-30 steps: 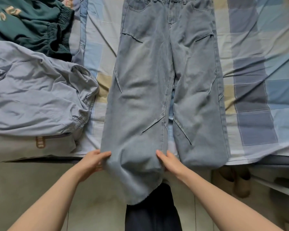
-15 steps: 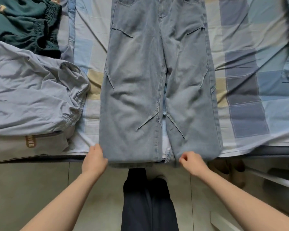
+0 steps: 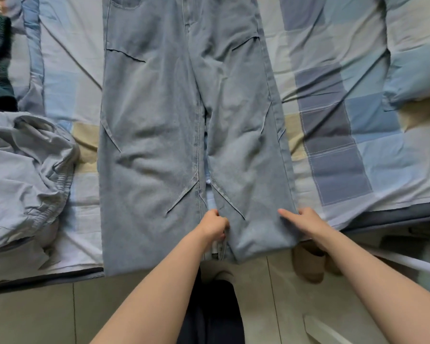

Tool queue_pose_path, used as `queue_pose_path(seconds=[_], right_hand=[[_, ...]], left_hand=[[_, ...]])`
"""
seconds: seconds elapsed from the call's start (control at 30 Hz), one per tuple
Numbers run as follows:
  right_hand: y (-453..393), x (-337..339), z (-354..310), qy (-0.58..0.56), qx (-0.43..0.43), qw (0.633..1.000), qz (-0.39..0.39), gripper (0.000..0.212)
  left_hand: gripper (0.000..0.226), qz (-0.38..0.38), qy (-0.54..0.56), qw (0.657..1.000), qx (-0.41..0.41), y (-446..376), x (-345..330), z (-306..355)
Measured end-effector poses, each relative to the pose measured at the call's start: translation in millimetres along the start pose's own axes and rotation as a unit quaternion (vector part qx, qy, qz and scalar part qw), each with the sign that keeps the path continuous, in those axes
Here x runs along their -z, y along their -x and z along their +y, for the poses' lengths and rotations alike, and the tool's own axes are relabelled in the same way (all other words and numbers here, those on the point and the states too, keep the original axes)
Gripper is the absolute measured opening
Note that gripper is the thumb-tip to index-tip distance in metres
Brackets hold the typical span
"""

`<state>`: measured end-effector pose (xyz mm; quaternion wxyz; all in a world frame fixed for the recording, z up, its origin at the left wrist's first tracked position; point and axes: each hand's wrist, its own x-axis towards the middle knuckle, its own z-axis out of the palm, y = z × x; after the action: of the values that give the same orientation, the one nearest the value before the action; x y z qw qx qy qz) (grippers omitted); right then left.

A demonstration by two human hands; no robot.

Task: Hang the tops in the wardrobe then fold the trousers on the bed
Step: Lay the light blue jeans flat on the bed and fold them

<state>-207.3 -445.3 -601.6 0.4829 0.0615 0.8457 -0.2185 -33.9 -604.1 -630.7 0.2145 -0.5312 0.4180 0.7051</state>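
Denim pinched at both edges of one trouser leg: left hand [image 3: 214, 225] grips the inner seam near the hem, right hand [image 3: 305, 220] holds the outer edge, thumb extended flat on the cloth. Jeans [image 3: 184, 120] lie spread on the checked bed sheet [image 3: 333, 58], hems overhanging the bed edge. Step judged: squaring the legs before folding. Next likely needs one leg laid over the other. Forearms reach forward, roughly parallel.
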Motion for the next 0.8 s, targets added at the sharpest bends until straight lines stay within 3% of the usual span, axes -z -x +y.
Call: queue_pose_path(seconds=[0.1, 0.23, 0.4, 0.53, 0.63, 0.7, 0.8], right_hand=[[15, 17, 1, 0.002, 0.055, 0.997, -0.053, 0.02], [35, 54, 9, -0.032, 0.114, 0.993, 0.0, 0.024], [49, 81, 20, -0.072, 0.171, 0.982, 0.035, 0.017], [56, 86, 35, -0.093, 0.166, 0.981, -0.026, 0.013], [51, 85, 54, 0.082, 0.169, 0.982, -0.03, 0.024], [45, 85, 70, 0.207, 0.129, 0.97, -0.017, 0.03], [30, 80, 76, 0.292, 0.039, 0.954, -0.062, 0.018]], left_hand=[[0.042, -0.047, 0.013, 0.998, -0.031, 16, -5, 1], [0.066, -0.099, 0.078, 0.989, -0.076, 41, -2, -5], [0.038, -0.094, 0.09, 0.986, -0.101, 72, 2, -13], [0.011, -0.027, -0.003, 0.992, -0.122, 75, 3, -25], [0.017, -0.032, -0.088, 0.991, -0.092, 66, 7, -38], [0.013, -0.047, -0.152, 0.987, -0.017, 56, 13, -46], [0.01, -0.032, -0.282, 0.957, 0.051, 33, 27, -41]])
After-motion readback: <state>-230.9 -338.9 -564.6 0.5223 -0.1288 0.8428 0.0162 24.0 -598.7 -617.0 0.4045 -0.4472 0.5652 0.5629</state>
